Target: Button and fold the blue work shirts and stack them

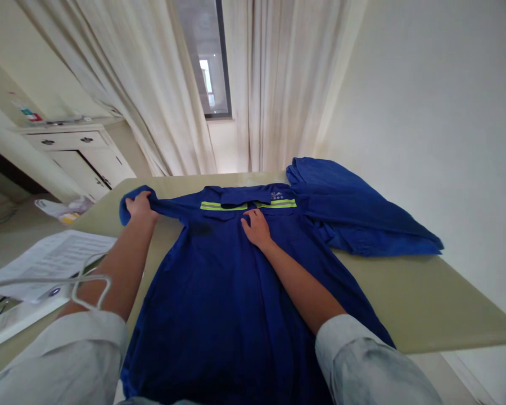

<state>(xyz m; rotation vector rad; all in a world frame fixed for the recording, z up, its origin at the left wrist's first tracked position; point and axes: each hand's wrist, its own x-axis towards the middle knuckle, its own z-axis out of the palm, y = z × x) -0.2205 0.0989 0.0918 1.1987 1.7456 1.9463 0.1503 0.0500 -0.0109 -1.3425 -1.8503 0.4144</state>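
Note:
A blue work jacket (236,292) with yellow-green reflective strips across its chest lies spread out, collar (248,196) toward the far edge. My left hand (140,207) is closed around the end of the jacket's left-hand sleeve (171,207), which bunches up at the cuff. My right hand (257,226) rests on the upper front of the jacket, just below the reflective strip, fingers lying loosely apart. The sleeve on the right runs toward a second blue garment (358,211), folded in a heap; where the two meet is hard to make out.
Everything lies on a pale green table (438,304). Printed papers (50,259) and a white cable (88,278) are at the left. Beyond stand a white cabinet (80,152), curtains (278,84) and, at right, a white wall (438,112). A plastic bag (61,208) sits low behind the table.

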